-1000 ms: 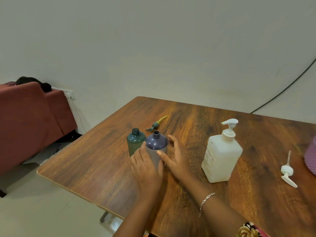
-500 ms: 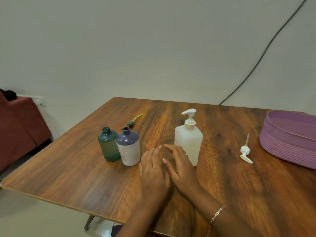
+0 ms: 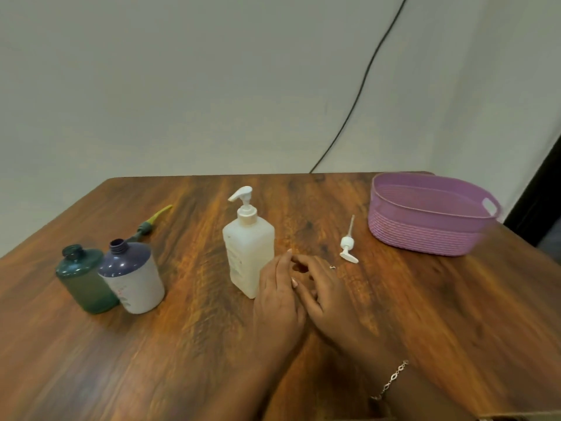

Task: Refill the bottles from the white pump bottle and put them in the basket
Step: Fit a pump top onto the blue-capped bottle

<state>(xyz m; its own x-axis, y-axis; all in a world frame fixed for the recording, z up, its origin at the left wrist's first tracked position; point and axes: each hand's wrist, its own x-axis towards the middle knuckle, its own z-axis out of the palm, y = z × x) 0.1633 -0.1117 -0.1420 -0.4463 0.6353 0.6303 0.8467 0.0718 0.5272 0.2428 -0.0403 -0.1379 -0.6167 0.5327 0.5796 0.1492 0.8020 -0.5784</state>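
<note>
Head view: left hand (image 3: 279,299), fingers straight, and right hand (image 3: 329,294), fingers loosely curled, touch each other, both empty, just beside the white plastic pump bottle (image 3: 247,253) on the brown wooden table (image 3: 182,360).

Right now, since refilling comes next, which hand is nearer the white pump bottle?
Left. The left hand is just right of the white pump bottle; the right hand lies beyond it, farther right.

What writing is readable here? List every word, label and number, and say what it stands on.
Nothing can be read.
White square plastic pump bottle: faint print down its side, too blurred.
Purple-shouldered round bottle with pale label: small reddish marks, too blurred.
</note>
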